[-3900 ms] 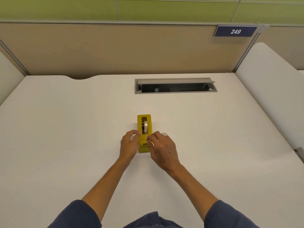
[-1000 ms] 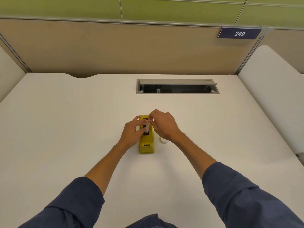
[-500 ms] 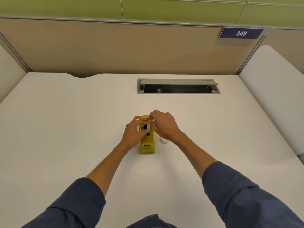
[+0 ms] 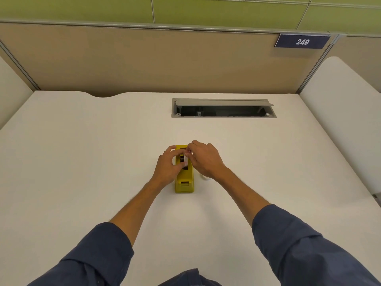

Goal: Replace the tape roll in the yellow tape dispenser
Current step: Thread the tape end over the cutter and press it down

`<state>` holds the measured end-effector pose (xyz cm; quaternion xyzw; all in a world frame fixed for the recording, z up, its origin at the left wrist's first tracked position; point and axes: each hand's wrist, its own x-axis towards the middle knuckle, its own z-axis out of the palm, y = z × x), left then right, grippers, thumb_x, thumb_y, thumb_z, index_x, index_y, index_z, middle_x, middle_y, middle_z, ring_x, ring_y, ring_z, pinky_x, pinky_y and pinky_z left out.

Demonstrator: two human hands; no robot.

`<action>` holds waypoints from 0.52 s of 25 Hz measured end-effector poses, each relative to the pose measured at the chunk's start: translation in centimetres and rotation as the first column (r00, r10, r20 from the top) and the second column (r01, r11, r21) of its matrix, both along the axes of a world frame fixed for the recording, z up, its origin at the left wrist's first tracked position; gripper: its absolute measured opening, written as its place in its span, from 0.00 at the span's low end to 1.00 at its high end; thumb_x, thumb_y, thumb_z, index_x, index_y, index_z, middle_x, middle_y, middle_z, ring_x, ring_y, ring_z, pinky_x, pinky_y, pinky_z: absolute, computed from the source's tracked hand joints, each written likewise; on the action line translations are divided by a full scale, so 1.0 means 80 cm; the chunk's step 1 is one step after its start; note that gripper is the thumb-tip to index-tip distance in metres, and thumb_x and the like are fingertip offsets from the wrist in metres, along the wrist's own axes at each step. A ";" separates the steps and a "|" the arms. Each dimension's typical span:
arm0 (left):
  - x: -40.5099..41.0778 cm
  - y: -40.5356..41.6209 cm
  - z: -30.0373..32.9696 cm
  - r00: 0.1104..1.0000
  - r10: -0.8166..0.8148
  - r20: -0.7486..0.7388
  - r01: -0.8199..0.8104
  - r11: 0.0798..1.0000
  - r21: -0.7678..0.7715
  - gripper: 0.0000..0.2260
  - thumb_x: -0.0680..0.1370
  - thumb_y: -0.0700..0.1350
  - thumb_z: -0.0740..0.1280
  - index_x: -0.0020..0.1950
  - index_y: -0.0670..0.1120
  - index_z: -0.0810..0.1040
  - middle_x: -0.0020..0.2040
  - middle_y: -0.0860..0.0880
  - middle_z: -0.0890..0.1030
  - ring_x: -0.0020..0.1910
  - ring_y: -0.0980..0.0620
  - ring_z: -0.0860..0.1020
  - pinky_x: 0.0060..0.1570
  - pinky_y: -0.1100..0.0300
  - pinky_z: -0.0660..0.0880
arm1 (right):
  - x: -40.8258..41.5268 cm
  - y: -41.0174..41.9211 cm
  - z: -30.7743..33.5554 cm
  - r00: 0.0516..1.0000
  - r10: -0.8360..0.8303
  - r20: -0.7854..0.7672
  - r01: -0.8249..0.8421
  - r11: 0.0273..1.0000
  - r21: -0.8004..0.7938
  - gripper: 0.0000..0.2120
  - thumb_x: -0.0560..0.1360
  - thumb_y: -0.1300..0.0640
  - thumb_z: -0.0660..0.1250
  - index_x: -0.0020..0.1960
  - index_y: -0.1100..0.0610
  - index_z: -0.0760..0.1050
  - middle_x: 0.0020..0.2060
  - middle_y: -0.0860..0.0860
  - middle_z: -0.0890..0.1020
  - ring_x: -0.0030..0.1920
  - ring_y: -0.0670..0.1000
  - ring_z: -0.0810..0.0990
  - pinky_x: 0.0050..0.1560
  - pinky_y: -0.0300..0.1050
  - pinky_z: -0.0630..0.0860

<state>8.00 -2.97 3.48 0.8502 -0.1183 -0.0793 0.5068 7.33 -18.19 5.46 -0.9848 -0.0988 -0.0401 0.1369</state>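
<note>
Your left hand [image 4: 168, 169] and right hand [image 4: 203, 159] have moved up from the cutter end and now pinch the tape roll [image 4: 184, 158] in the yellow tape dispenser [image 4: 184, 182], seemingly seating it.

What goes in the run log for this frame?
phase: seating roll | both hands pinch tape roll over yellow dispenser | small white object beside it

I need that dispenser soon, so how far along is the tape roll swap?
Midway, it seems. A small white roll lies on the desk beside the yellow dispenser, possibly the old one taken out. In hand: the left hand and right hand meet over the dispenser's well, working a roll there. Left: seating it fully and drawing tape to the cutter; neither shows as done.
</note>
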 end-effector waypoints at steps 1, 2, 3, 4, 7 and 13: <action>0.001 0.000 0.000 1.000 -0.003 0.001 0.003 1.000 0.015 0.13 0.73 0.43 0.72 0.57 0.50 0.80 0.64 0.49 0.75 0.63 0.49 0.73 0.55 0.60 0.68 | 0.001 0.000 -0.001 1.000 -0.002 0.001 0.002 1.000 0.000 0.11 0.81 0.51 0.58 0.55 0.55 0.76 0.50 0.51 0.80 0.44 0.53 0.79 0.47 0.49 0.74; 0.003 -0.001 0.000 1.000 -0.001 -0.003 0.001 1.000 0.029 0.13 0.72 0.43 0.72 0.56 0.50 0.81 0.66 0.48 0.74 0.64 0.48 0.72 0.55 0.60 0.67 | 0.001 0.000 -0.002 1.000 -0.003 0.000 0.003 1.000 0.000 0.11 0.81 0.51 0.58 0.54 0.55 0.76 0.50 0.51 0.80 0.44 0.53 0.79 0.46 0.49 0.74; 0.004 -0.002 0.000 1.000 0.006 -0.010 -0.005 0.999 0.045 0.13 0.72 0.43 0.73 0.55 0.51 0.81 0.67 0.47 0.73 0.66 0.48 0.71 0.56 0.59 0.66 | 0.001 0.000 -0.002 1.000 -0.002 -0.001 0.002 1.000 -0.002 0.11 0.81 0.51 0.58 0.54 0.55 0.76 0.49 0.51 0.80 0.43 0.53 0.79 0.46 0.49 0.74; 0.005 -0.003 0.001 1.000 0.016 -0.020 -0.015 0.998 0.060 0.13 0.72 0.43 0.73 0.55 0.51 0.81 0.69 0.47 0.71 0.67 0.47 0.70 0.57 0.59 0.66 | 0.001 0.000 -0.003 1.000 -0.002 -0.001 0.002 1.000 -0.004 0.11 0.81 0.51 0.58 0.54 0.55 0.76 0.49 0.51 0.80 0.43 0.53 0.79 0.46 0.49 0.74; 0.006 -0.003 0.001 0.999 0.039 -0.038 -0.036 0.996 0.085 0.14 0.72 0.44 0.73 0.56 0.52 0.80 0.74 0.47 0.67 0.70 0.45 0.67 0.58 0.57 0.65 | 0.001 -0.001 -0.006 1.000 -0.003 0.012 0.003 1.000 -0.007 0.10 0.81 0.51 0.59 0.54 0.55 0.76 0.49 0.51 0.80 0.43 0.53 0.79 0.46 0.49 0.74; 0.006 -0.002 -0.002 0.996 0.052 -0.070 -0.049 0.998 0.040 0.12 0.75 0.47 0.70 0.58 0.50 0.81 0.74 0.46 0.67 0.70 0.44 0.68 0.59 0.57 0.64 | 0.000 -0.001 -0.010 1.000 -0.004 0.018 0.004 1.000 -0.007 0.10 0.80 0.52 0.60 0.53 0.55 0.77 0.49 0.51 0.81 0.42 0.53 0.79 0.44 0.49 0.74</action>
